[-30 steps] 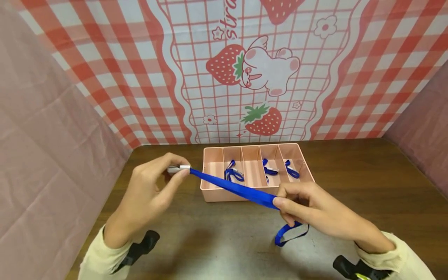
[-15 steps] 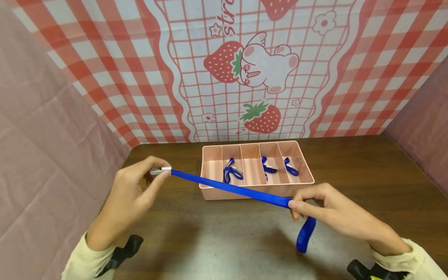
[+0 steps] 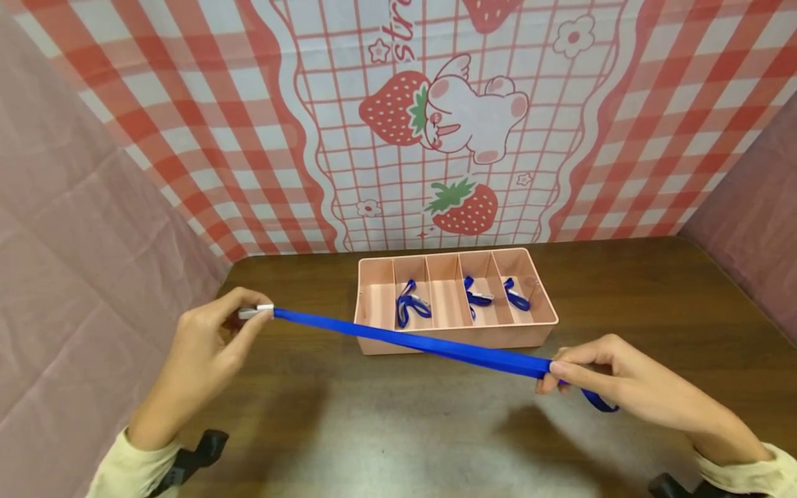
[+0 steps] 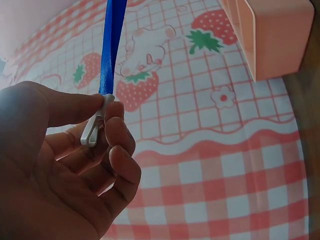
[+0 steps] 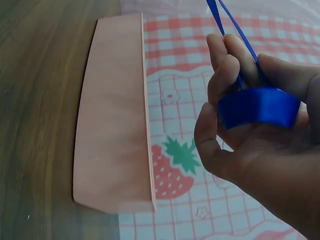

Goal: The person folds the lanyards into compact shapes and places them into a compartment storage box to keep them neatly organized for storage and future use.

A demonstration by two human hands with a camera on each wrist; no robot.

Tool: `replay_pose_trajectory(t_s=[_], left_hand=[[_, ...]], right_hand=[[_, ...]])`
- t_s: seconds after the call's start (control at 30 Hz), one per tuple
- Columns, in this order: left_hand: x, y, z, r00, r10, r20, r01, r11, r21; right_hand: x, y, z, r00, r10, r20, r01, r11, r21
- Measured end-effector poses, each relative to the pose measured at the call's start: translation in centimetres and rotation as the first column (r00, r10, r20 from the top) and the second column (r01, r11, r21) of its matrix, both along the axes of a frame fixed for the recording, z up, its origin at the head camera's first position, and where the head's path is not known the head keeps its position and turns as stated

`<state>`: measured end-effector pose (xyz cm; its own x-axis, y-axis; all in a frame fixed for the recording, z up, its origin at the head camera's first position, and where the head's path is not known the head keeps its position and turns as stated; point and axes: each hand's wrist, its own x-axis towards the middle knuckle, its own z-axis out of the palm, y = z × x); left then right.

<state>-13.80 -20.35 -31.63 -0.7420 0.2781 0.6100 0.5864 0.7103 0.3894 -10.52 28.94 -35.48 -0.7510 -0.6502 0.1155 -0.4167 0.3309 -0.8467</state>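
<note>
A blue lanyard [image 3: 411, 340] is stretched between my two hands, in front of the pink box. My left hand [image 3: 208, 353] pinches its white clip [image 4: 93, 129] between thumb and fingers. Near the other end, my right hand [image 3: 629, 387] pinches the doubled strap, and in the right wrist view the loop end [image 5: 260, 109] curls over the palm. Behind the strap stands a pink divided box [image 3: 461, 337]. Coiled blue lanyards lie in its second compartment from the left, in the fourth and in the rightmost one.
The box rests on a dark wooden table [image 3: 386, 429], close to its back edge. A red-checked strawberry cloth [image 3: 268, 138] hangs behind it. Pink cloth [image 3: 93, 277] covers the left side, with more at the right.
My hands have moved apart, the left one leftward and the right one rightward. More of the strap now spans between them, and the loop hanging below my right hand has shrunk.
</note>
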Motion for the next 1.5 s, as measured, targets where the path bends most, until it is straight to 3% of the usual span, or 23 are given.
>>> replay_pose_trajectory(t_s=[0.2, 0.43, 0.5, 0.8, 0.9, 1.03, 1.1, 1.2, 1.27, 1.3, 1.33, 1.37, 1.43, 1.5], left_hand=[[-0.2, -1.2, -0.4, 0.999, 0.046, -0.007, -0.046, 0.999, -0.002], [-0.4, -2.0, -1.0, 0.998, 0.059, 0.033, -0.060, 0.998, 0.006], [-0.3, -2.0, -1.2, 0.997, 0.059, 0.045, -0.059, 0.998, 0.008], [0.4, -1.8, -1.4, 0.997, 0.010, 0.080, -0.014, 0.999, 0.050], [0.6, -1.8, -1.5, 0.992, -0.016, 0.126, 0.005, 0.996, 0.090], [1.1, -1.9, -1.3, 0.969, -0.096, 0.226, 0.054, 0.981, 0.185], [1.2, -2.0, -1.1, 0.946, -0.165, 0.279, 0.098, 0.966, 0.240], [1.3, -2.2, -0.8, 0.897, -0.269, 0.350, 0.154, 0.934, 0.324], [1.3, -2.4, -0.7, 0.852, -0.358, 0.382, 0.190, 0.891, 0.411], [1.4, -2.4, -0.7, 0.821, -0.414, 0.392, 0.208, 0.858, 0.470], [1.4, -2.4, -0.7, 0.789, -0.474, 0.390, 0.226, 0.816, 0.532], [1.4, -2.3, -0.7, 0.752, -0.545, 0.371, 0.255, 0.760, 0.598], [1.3, -2.1, -0.9, 0.654, -0.696, 0.295, 0.318, 0.608, 0.728], [1.2, -1.8, -1.2, 0.554, -0.806, 0.209, 0.360, 0.458, 0.813]], right_hand=[[0.2, 2.2, -0.9, 0.999, 0.024, -0.036, -0.026, 0.998, -0.051], [0.7, 4.2, -1.6, 0.997, -0.073, -0.015, 0.072, 0.996, -0.062], [0.7, 4.5, -1.8, 0.998, -0.058, -0.020, 0.056, 0.995, -0.089], [1.1, 5.0, -1.5, 0.974, -0.227, -0.019, 0.225, 0.971, -0.080], [1.1, 5.5, -1.6, 0.968, -0.248, -0.031, 0.244, 0.965, -0.096], [1.1, 6.4, -1.9, 0.978, -0.205, 0.046, 0.210, 0.964, -0.162], [1.0, 6.9, -2.0, 0.978, -0.185, 0.096, 0.201, 0.959, -0.201], [1.0, 7.7, -2.2, 0.971, -0.179, 0.159, 0.217, 0.940, -0.264], [1.0, 8.1, -2.3, 0.964, -0.180, 0.197, 0.236, 0.918, -0.317], [1.0, 8.2, -2.4, 0.958, -0.190, 0.217, 0.256, 0.905, -0.339], [1.0, 8.3, -2.4, 0.953, -0.193, 0.232, 0.268, 0.895, -0.356], [1.0, 8.4, -2.4, 0.949, -0.203, 0.241, 0.282, 0.886, -0.367], [1.0, 8.4, -2.5, 0.942, -0.224, 0.252, 0.310, 0.870, -0.384], [1.0, 8.4, -2.7, 0.938, -0.233, 0.255, 0.324, 0.849, -0.416]])
